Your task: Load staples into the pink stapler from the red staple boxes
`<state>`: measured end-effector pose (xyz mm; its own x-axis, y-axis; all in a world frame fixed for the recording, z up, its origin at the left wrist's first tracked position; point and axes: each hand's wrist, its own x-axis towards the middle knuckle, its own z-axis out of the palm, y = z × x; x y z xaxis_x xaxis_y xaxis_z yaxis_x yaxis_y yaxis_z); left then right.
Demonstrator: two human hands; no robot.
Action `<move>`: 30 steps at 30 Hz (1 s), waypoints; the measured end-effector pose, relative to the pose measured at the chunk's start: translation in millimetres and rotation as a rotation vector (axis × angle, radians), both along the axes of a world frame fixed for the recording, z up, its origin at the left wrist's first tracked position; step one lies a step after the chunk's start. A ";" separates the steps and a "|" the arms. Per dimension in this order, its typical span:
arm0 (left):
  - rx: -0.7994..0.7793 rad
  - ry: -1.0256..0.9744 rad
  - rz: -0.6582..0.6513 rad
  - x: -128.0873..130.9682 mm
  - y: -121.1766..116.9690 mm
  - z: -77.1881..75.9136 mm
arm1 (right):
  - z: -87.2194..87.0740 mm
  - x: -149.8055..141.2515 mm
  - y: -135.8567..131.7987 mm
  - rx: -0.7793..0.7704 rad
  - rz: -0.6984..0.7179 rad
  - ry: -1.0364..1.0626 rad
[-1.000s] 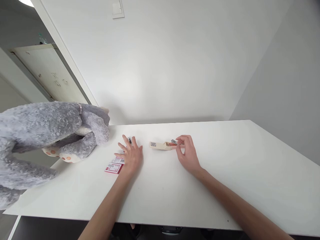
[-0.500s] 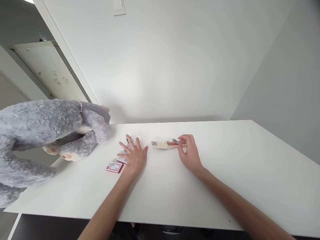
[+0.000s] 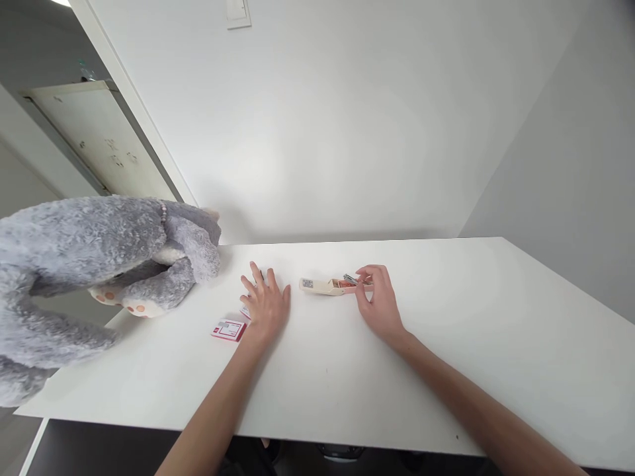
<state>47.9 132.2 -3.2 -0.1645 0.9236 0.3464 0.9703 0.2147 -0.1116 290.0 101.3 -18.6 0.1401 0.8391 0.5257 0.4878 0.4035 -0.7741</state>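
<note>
A long, narrow, hinged cream-and-pink case [image 3: 322, 286] lies unfolded on the table, with a printed square on its cream end and reddish contents in its pink part. My right hand [image 3: 381, 301] is at the pink end, thumb and fingers pinched around a small silver metal piece [image 3: 350, 279] tilted above the case. The piece's exact kind is unclear. My left hand [image 3: 268, 307] rests palm down with fingers spread, partly covering small pink-and-white boxes. One such box [image 3: 228, 329] shows fully beside its wrist. Something dark [image 3: 261, 274] peeks out between the fingertips.
A large grey plush toy [image 3: 99, 238] leans over the left end of the white table [image 3: 347, 377]. The white wall [image 3: 337, 132] stands along the table's back edge, and a grey wall [image 3: 570, 198] closes off the right.
My left hand has shifted slightly right, with fingers still spread over the boxes. The silver piece at my right fingers shows a little more above the case. The view has shifted slightly.
</note>
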 end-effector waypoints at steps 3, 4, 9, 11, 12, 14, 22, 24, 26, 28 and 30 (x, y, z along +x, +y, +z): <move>0.060 0.001 0.002 -8.4 4.7 -1.7 | 1.0 1.1 -0.1 0.004 -0.003 0.012; 0.073 0.000 0.003 -10.1 5.8 -2.4 | 1.3 1.3 -0.2 0.004 -0.002 0.013; 0.075 -0.034 0.027 -12.0 8.3 -3.6 | 2.3 2.2 -0.9 0.002 0.000 0.015; 0.077 -0.042 0.024 -11.8 8.6 -3.0 | 2.7 2.5 -0.9 0.001 -0.005 0.015; 0.081 -0.044 0.021 -11.7 8.7 -2.6 | 3.0 2.6 -0.8 0.001 -0.008 0.014; 0.084 -0.049 0.018 -11.5 8.6 -1.7 | 3.4 2.6 -0.7 0.000 -0.013 0.012; 0.113 -0.064 -0.005 -12.3 8.4 0.7 | 2.8 2.4 -0.5 0.009 -0.018 0.011; 0.117 -0.064 -0.003 -12.9 8.5 1.9 | 2.6 2.4 -0.4 0.012 -0.018 0.017; 0.122 -0.059 -0.008 -12.6 8.0 3.7 | 2.8 2.4 -0.3 0.010 -0.019 0.020; 0.128 -0.046 -0.024 -10.7 6.7 5.8 | 3.2 2.3 -0.4 0.007 -0.021 0.019; 0.125 -0.032 -0.054 -7.2 4.9 7.9 | 3.6 2.1 -0.8 0.010 -0.019 0.017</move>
